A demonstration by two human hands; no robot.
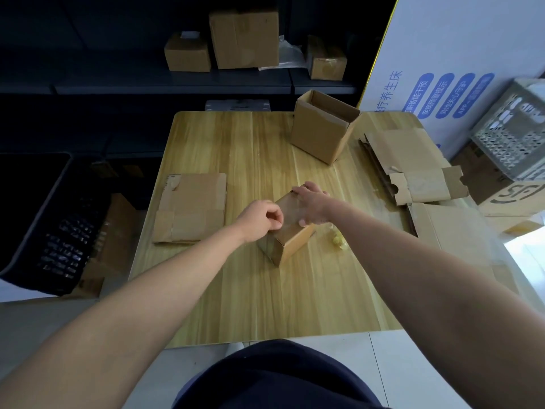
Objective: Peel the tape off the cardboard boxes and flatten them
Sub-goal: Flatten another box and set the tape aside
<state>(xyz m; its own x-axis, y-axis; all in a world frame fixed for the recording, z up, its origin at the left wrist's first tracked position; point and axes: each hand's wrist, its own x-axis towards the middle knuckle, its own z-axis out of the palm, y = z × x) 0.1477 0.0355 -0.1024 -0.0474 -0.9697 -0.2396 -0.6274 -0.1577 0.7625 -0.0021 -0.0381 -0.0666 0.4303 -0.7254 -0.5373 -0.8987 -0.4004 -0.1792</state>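
Note:
A small closed cardboard box (290,242) stands at the middle of the wooden table (265,296), turned corner-on to me. My right hand (312,205) lies flat on its top, fingers spread over the far edge. My left hand (259,221) is at the box's left top edge, thumb and fingertips pinched together there; whether tape is between them is too small to tell. A crumpled wad of yellowish tape (336,239) lies just right of the box.
A flattened box (191,206) lies on the left of the table. An open upright box (323,126) stands at the far right. Flattened cartons (424,184) pile at the right edge. A black crate (44,225) sits on the floor left; shelf boxes (243,36) behind.

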